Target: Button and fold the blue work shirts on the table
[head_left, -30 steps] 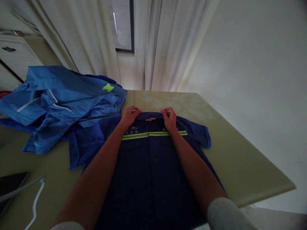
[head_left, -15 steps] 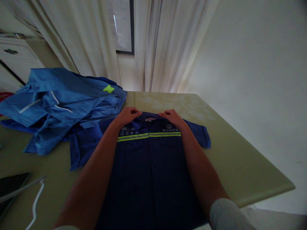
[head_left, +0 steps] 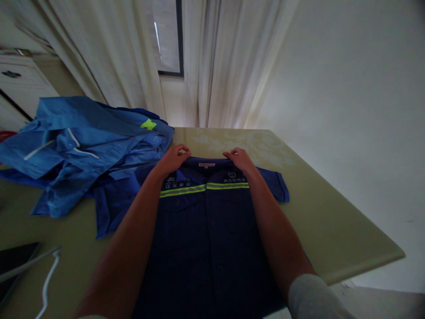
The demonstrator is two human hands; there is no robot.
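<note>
A navy short-sleeved work shirt (head_left: 186,230) lies spread front up on the table, its collar away from me and its lower part toward me. A yellow-green and grey stripe crosses the chest under pale lettering. My left hand (head_left: 174,159) pinches the shirt at the left end of the collar, thumb and finger curled together. At the collar's right end my right hand (head_left: 241,159) pinches the cloth in the same way. Between them shows a small white and red label (head_left: 206,165). My forearms cover parts of both shirt sides.
Light blue work clothes (head_left: 89,128) lie heaped at the left, touching the shirt's left sleeve. A dark flat device (head_left: 16,261) and a white cable (head_left: 48,281) are at the near left. The table (head_left: 332,221) ends at the right beside a white wall. Curtains (head_left: 229,66) hang behind.
My hands have moved slightly apart along the collar. The collar edge now lies straighter and more open, showing the label more fully. The view has shifted slightly.
</note>
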